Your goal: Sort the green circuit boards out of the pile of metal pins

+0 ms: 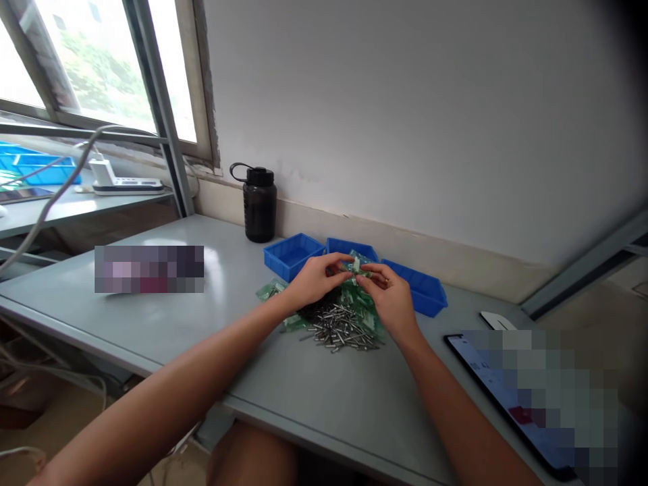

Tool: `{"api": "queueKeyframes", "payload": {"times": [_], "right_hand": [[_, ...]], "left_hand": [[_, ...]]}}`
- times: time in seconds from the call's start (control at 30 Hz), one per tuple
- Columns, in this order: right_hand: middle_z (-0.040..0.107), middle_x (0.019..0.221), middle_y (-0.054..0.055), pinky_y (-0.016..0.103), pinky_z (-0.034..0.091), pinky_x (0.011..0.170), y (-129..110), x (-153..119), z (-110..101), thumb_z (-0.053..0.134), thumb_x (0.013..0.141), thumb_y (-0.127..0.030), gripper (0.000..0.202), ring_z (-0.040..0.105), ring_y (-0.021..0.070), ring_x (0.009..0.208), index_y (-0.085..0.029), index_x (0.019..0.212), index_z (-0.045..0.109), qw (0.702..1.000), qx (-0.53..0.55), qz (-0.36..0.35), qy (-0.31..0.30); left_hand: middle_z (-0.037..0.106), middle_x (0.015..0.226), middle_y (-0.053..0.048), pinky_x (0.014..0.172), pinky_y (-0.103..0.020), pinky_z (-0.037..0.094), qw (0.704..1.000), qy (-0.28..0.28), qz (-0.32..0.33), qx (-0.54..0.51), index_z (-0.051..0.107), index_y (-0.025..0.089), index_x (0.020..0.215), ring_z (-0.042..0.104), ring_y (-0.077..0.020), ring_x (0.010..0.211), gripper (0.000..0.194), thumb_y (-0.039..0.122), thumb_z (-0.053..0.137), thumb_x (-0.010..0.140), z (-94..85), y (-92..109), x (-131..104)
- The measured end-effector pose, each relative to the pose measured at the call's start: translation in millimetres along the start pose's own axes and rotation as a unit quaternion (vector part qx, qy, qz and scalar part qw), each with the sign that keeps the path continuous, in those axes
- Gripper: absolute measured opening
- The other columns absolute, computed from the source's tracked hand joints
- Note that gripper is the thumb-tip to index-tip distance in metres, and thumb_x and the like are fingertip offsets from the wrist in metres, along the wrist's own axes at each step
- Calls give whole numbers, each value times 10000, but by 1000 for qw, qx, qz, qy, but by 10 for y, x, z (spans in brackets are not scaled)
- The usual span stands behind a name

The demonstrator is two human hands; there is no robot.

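My left hand (pixel 320 275) and my right hand (pixel 389 295) meet above the middle of the table. Between their fingertips they pinch a small green-tinted plastic bag (pixel 356 262) with a white label or part on it. Both hands are closed on it. Just below lies a loose pile of shiny metal pins (pixel 340 329), which look like rivets. More green plastic bags (pixel 272 289) lie around and partly under the pile. Dark small pieces beside the pins are partly hidden by my left hand.
Behind my hands stand blue bins (pixel 293 256), three in all. A black bottle (pixel 260 206) is near the wall. At the right lie a tablet (pixel 486 378) and a white object (pixel 496 320). A blurred-out item (pixel 149 270) is at the left.
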State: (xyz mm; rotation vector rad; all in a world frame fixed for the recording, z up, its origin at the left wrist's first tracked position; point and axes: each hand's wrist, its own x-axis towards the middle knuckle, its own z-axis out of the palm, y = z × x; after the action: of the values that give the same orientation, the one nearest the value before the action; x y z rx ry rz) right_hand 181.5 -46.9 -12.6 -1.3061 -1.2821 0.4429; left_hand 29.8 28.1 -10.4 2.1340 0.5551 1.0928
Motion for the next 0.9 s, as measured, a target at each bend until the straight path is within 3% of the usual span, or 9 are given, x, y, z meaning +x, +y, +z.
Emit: {"api": "queueKeyframes", "payload": {"times": [0.13, 0.33, 0.6, 0.77, 0.9], "right_hand": [[674, 884, 58, 342, 490, 677, 24, -1, 1, 650, 701, -354, 245, 623, 228, 830, -204, 894, 633, 1000, 9, 11, -20], [676, 809, 54, 306, 488, 612, 9, 0, 10, 638, 712, -386, 271, 623, 217, 779, -192, 902, 635, 998, 40, 34, -38], [647, 767, 46, 288, 484, 595, -35, -17, -4, 559, 777, -436, 295, 588, 195, 734, -182, 900, 644, 1000, 3, 17, -25], [639, 764, 39, 279, 460, 587, -8, -26, 3, 526, 806, -416, 281, 582, 185, 702, -189, 930, 635, 999, -33, -9, -33], [628, 689, 11, 266, 427, 595, -29, -47, 8, 487, 839, -399, 264, 576, 161, 629, -199, 943, 624, 997, -72, -27, -27]], "left_hand": [[610, 1074, -76, 647, -244, 466, 1000, 2, 8, -14, 589, 181, 1119, 559, -168, 879, 376, 215, 621, 746, -29, 16, 8], [631, 1059, -84, 672, -259, 488, 999, -7, -7, -48, 608, 151, 1100, 572, -176, 897, 371, 197, 621, 732, -35, -13, 23], [674, 815, -41, 693, -274, 469, 999, 27, -17, -27, 685, 158, 922, 574, -131, 710, 220, 285, 619, 755, -17, 34, 5], [634, 742, -40, 623, -250, 448, 991, 37, -50, -115, 660, 118, 846, 549, -114, 651, 179, 251, 635, 730, 13, -20, 35], [569, 673, 7, 568, -232, 427, 974, 19, -74, -211, 603, 125, 949, 516, -87, 570, 252, 213, 642, 716, 22, -46, 60]]}}
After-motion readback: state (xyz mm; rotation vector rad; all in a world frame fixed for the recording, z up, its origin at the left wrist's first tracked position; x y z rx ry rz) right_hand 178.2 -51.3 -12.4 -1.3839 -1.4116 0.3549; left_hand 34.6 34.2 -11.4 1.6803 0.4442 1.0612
